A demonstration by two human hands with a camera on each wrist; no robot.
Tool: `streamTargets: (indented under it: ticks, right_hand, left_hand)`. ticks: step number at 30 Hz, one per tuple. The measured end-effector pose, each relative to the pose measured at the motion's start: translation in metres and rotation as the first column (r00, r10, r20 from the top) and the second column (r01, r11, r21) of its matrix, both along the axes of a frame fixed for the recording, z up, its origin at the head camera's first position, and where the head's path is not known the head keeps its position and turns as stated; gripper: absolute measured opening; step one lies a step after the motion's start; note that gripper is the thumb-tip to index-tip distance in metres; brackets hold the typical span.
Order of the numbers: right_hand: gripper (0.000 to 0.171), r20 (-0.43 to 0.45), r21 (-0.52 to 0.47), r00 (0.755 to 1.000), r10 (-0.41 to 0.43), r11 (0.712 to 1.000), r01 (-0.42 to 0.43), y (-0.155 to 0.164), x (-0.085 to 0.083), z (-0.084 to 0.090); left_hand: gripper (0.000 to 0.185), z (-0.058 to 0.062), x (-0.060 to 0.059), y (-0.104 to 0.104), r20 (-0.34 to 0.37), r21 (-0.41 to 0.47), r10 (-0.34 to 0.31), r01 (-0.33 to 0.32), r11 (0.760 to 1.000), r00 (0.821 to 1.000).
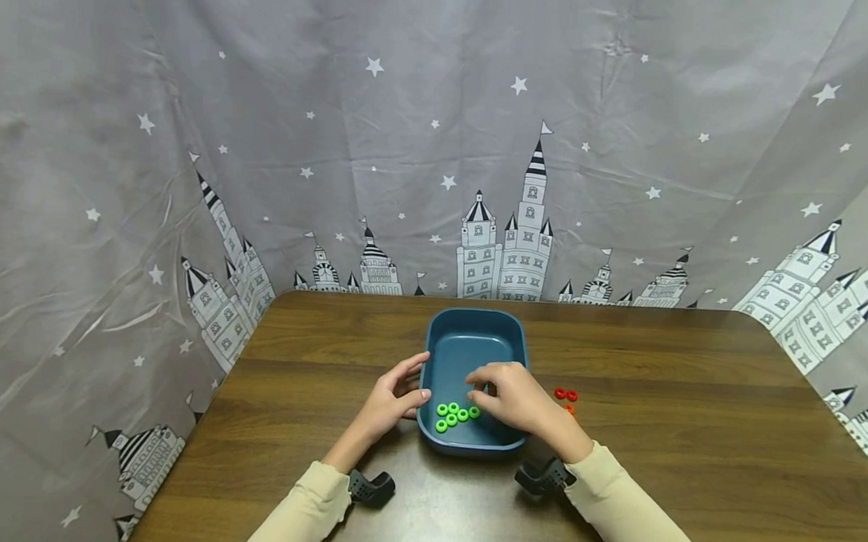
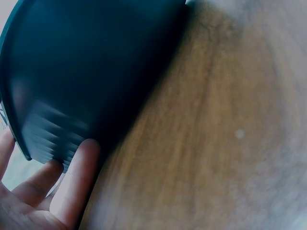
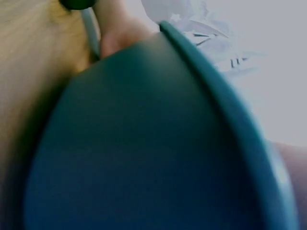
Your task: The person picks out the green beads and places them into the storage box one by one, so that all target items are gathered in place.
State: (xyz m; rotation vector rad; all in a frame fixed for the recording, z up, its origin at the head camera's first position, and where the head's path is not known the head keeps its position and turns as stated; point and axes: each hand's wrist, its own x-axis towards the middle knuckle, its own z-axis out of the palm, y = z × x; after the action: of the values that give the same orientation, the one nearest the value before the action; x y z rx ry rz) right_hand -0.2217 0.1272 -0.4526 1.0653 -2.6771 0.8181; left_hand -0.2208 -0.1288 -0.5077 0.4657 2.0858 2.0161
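Observation:
A blue rectangular bin stands on the wooden table, with several small bright green rings in its near left part. My left hand holds the bin's left wall. Its thumb lies over the rim, and in the left wrist view its fingers touch the ribbed outer side. Over the right half of the bin hovers my right hand, fingers bent downward. Thumb and index tips are apart near the green rings, and nothing shows between them. The bin's outer wall hides the right fingertips in the right wrist view.
To the right of the bin, beside my right wrist, lie two red rings and an orange ring partly covered by the wrist. Behind the table hangs a grey curtain printed with castles and stars.

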Motion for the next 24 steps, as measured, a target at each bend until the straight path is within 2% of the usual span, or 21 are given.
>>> streamTargets:
  ticks: [4,9,15,21,24]
  right_hand:
    - [0.016,-0.056,-0.148,0.998,-0.015,0.989,0.006,0.016,-0.002,0.003]
    - [0.016,-0.074,-0.236,0.991,-0.107,0.968,0.087,0.041,-0.002,0.006]
    - [0.015,-0.076,-0.247,0.979,-0.192,0.954,0.168,0.065,-0.002,-0.001]
    - [0.018,-0.046,-0.183,0.972,-0.231,0.958,0.219,0.079,0.004,-0.015]
    - [0.02,-0.058,-0.165,0.971,-0.233,0.961,0.221,0.084,0.006,-0.02]
  left_hand:
    - [0.067,0.0,0.0,0.001,0.002,-0.005,0.002,-0.002,1.0,1.0]
    - [0.066,0.0,0.0,0.002,0.004,-0.006,0.0,0.0,1.0,1.0]
    - [0.066,-0.001,-0.001,0.0,0.008,0.006,-0.004,0.004,1.0,1.0]
    - [0.066,0.0,0.0,0.0,-0.002,0.006,-0.005,0.005,1.0,1.0]
    - [0.066,0.0,0.0,0.0,-0.008,-0.006,-0.001,0.001,1.0,1.0]
